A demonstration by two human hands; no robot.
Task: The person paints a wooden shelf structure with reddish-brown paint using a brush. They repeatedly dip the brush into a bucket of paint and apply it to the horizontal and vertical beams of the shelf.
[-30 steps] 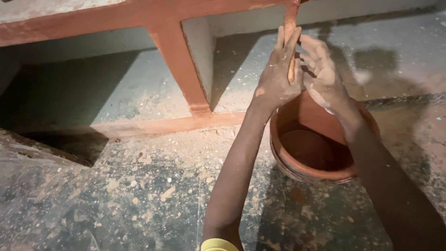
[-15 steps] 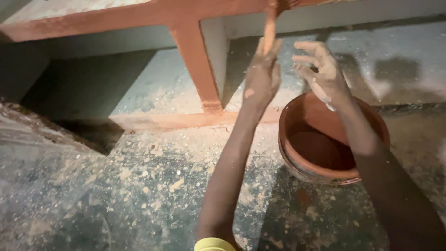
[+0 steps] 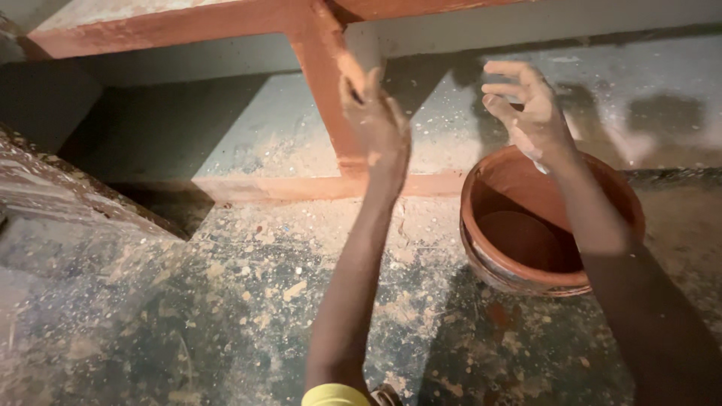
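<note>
My left hand (image 3: 378, 124) is raised in front of a red-brown painted upright post (image 3: 320, 56), its fingers closed around a thin reddish stick (image 3: 350, 75) that is blurred by motion. My right hand (image 3: 528, 113) hovers apart from it to the right, fingers spread and curled, holding nothing and smeared with pale residue. Just below the right hand, a round clay-coloured bowl (image 3: 475, 248) stands on the floor with red-brown liquid (image 3: 519, 240) inside.
The post joins a red-brown top bar (image 3: 165, 26) and a low bar (image 3: 293, 186) along the floor, framing grey panels. The grey floor (image 3: 226, 301) is strewn with pale flecks and paint spots. A dark sloping surface (image 3: 60, 218) rises at the left.
Both hands were together around the stick above the bowl. The left hand has carried the stick leftward to the post, and the right hand has let go and opened.
</note>
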